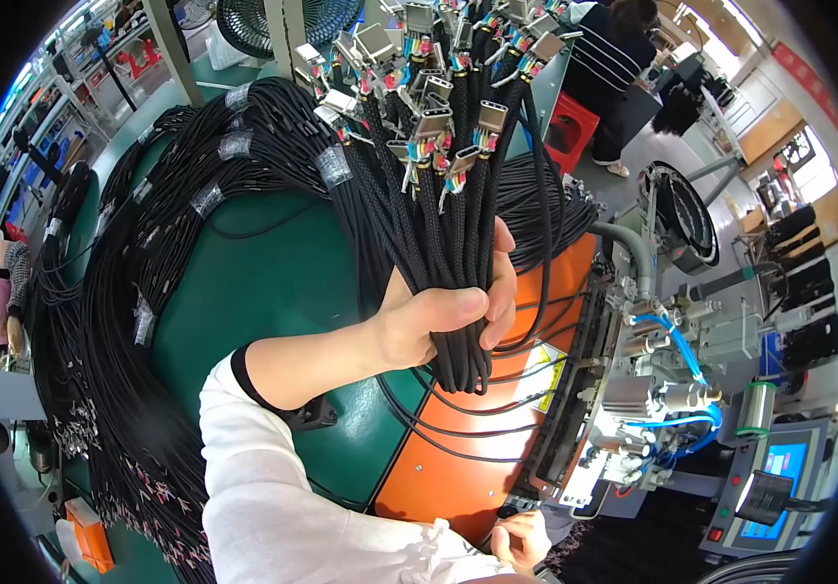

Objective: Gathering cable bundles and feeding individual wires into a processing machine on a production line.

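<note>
At five o'clock we saw our right grip [521,540] half-curled; its contents we could not make out. Near centre, our left grip [428,316] held a black cable bundle [450,238], metal connectors [433,124] toward twelve. Farther off, taped black cables [112,282] lay on the green surface [263,243], eight to eleven o'clock.

Your green tabletop [243,263] carries a thick, curving mass of black cables [112,292] — gathered by bands of clear tape [236,145] — along its left and far sides. On your right, thin black cables [497,430] cross the orange panel [448,487], which bears a yellow label [550,375].
</note>
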### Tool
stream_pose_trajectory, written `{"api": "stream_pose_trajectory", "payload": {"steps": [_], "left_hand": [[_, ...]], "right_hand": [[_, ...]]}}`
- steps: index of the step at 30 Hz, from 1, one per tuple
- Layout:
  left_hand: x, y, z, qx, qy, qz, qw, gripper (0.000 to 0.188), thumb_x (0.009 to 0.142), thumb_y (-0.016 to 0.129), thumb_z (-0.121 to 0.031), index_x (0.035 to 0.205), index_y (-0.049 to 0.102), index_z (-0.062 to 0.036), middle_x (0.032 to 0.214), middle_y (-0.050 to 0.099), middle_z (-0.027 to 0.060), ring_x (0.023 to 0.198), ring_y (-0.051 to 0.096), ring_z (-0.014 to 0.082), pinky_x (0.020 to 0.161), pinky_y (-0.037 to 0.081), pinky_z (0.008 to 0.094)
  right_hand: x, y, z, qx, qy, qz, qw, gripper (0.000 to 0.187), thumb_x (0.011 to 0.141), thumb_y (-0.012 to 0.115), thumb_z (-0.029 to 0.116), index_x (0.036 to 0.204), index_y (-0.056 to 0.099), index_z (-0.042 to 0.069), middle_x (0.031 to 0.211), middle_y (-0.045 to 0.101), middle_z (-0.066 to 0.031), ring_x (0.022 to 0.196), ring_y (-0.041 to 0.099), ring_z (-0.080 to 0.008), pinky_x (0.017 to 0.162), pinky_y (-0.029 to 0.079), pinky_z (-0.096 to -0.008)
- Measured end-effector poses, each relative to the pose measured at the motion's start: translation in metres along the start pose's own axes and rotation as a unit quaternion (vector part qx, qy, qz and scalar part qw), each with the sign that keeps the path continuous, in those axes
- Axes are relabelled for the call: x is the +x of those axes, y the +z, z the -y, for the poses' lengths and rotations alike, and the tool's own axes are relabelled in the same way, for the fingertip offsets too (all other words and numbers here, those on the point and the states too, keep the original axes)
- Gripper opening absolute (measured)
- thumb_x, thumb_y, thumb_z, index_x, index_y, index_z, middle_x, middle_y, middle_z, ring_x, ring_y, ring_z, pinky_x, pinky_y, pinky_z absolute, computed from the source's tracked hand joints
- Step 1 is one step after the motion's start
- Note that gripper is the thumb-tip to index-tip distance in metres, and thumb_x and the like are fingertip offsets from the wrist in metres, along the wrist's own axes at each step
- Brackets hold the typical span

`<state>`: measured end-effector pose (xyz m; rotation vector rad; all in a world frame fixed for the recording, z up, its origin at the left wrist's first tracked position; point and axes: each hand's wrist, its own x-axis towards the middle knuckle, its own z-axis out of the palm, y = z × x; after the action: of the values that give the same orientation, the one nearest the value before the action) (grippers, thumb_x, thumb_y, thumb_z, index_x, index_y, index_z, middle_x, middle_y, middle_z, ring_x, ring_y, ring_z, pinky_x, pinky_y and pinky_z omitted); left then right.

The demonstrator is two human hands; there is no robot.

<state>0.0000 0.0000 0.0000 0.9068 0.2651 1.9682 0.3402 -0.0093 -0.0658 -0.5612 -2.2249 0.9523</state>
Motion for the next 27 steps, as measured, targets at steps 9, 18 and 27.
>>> {"api": "stream_pose_trajectory", "payload": {"steps": [9, 18, 27], "left_hand": [[0.001, 0.004, 0.001, 0.007, 0.0, -0.001, 1.0, 0.051, 0.079, 0.065, -0.018, 0.119, 0.037, -0.0039, 0.078, 0.05, 0.008, 0.064, 0.055, 0.018, 0.058, 0.045, 0.0295], [-0.001, 0.009, 0.001, 0.05, -0.018, -0.029, 0.998, 0.051, 0.078, 0.07, -0.024, 0.114, 0.038, -0.0074, 0.074, 0.051, 0.0062, 0.058, 0.055, 0.0177, 0.054, 0.044, 0.0284], [-0.004, 0.004, 0.003, 0.059, -0.002, 0.003, 0.998, 0.046, 0.082, 0.063, -0.014, 0.118, 0.038, -0.0004, 0.082, 0.054, 0.0092, 0.069, 0.057, 0.0165, 0.063, 0.048, 0.0324]], "right_hand": [[-0.003, 0.001, 0.001, -0.002, -0.002, 0.008, 1.0, 0.016, 0.076, 0.066, -0.009, 0.089, 0.061, 0.0, 0.076, 0.061, -0.0132, 0.067, 0.058, -0.0262, 0.062, 0.047, -0.0336], [-0.01, -0.001, -0.016, -0.01, -0.024, 0.013, 1.0, 0.015, 0.071, 0.065, -0.007, 0.083, 0.061, 0.002, 0.071, 0.064, -0.0082, 0.06, 0.058, -0.018, 0.06, 0.044, -0.0272], [0.001, 0.002, 0.001, -0.009, -0.034, 0.001, 0.999, 0.015, 0.075, 0.069, -0.007, 0.086, 0.061, 0.001, 0.075, 0.06, -0.0128, 0.063, 0.056, -0.0233, 0.059, 0.045, -0.0312]]}}
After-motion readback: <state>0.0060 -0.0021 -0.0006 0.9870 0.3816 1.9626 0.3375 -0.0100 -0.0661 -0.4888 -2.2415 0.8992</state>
